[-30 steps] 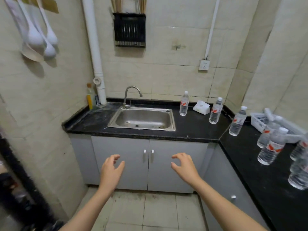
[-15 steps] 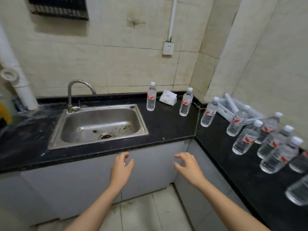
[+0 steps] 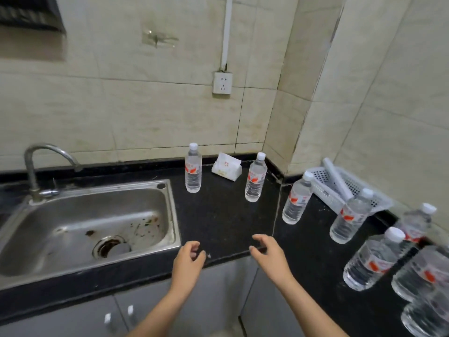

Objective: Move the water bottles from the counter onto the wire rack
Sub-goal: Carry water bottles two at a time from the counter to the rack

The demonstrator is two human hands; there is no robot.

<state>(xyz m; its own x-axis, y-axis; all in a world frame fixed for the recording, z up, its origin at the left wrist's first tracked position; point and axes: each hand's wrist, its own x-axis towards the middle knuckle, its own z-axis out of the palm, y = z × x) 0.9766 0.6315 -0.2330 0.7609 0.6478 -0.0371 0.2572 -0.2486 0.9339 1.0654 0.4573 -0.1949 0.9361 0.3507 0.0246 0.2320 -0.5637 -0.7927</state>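
Observation:
Several clear water bottles with white caps and red labels stand upright on the black counter. One bottle is right of the sink, a second bottle near the corner, a third bottle past the corner seam, and more, such as the bottle, crowd the right side. My left hand and my right hand hover over the counter's front edge, fingers curled and apart, holding nothing. A dark wire rack hangs on the wall at the top left, mostly cut off.
A steel sink with a curved tap fills the left of the counter. A white tissue pack lies between the two back bottles. A white plastic basket holding a white tube sits against the right wall. A wall socket is above.
The view has closed in on the counter and swung right. Both hands have risen from in front of the cabinet doors to over the counter's front edge, still empty.

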